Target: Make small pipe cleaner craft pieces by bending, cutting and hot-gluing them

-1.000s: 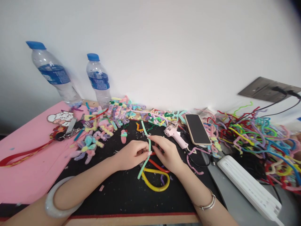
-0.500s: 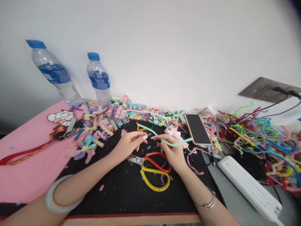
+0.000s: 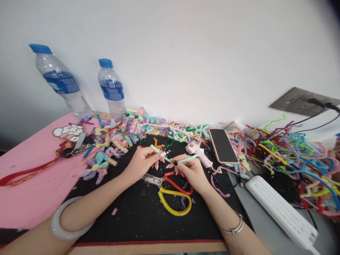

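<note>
A pale green pipe cleaner [image 3: 190,158] spans my two hands, bent so that both its ends point up and away. My left hand [image 3: 145,162] is closed, pinching its left stretch between thumb and fingers. My right hand [image 3: 191,173], also closed, grips the other stretch close to the bend. Just below the hands, scissors [image 3: 175,213] with one red and one yellow handle lie on the black mat [image 3: 127,219], blades to the left. A pink glue gun [image 3: 198,152] lies right behind my right hand.
A phone [image 3: 224,146] and a white power strip [image 3: 281,212] lie to the right, beside a tangle of coloured pipe cleaners [image 3: 289,152]. Several fuzzy twisted pieces [image 3: 135,124] line the wall. Two water bottles [image 3: 111,88] stand back left, above a pink sheet [image 3: 29,198] with keys [image 3: 79,145].
My left hand has taken hold of the pipe cleaner, which my right hand alone held before. The strand has gone from one long curve to a V shape.
</note>
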### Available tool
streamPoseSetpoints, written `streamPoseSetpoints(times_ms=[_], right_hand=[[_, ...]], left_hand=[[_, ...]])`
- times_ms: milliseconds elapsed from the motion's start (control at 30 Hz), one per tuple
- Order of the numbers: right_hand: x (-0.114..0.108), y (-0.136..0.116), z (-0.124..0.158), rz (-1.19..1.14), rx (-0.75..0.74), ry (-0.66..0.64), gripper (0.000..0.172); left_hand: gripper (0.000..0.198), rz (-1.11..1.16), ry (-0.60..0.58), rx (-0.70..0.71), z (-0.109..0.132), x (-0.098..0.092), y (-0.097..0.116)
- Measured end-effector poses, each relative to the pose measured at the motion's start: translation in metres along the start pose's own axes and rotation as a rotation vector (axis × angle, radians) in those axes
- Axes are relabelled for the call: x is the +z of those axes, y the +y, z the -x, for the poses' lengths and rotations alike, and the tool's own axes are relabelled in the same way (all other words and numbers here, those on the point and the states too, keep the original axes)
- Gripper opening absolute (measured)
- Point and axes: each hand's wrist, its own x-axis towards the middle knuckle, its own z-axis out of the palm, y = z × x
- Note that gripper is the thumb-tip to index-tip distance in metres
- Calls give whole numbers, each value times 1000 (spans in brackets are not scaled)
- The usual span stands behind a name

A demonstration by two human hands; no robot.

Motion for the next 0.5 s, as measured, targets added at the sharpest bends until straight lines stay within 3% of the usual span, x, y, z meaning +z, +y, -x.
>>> streamPoseSetpoints(times_ms=[200, 300, 500], right_hand=[[-1, 2, 0, -11, 19, 25, 10], [-2, 1, 0, 3, 13, 30, 15], [-5, 1, 0, 60, 15, 57, 21]], left_hand=[[28, -12, -53, 28, 1, 1, -3], [30, -46, -108, 21, 2, 1, -3], [29, -75, -354, -46, 6, 2, -1]])
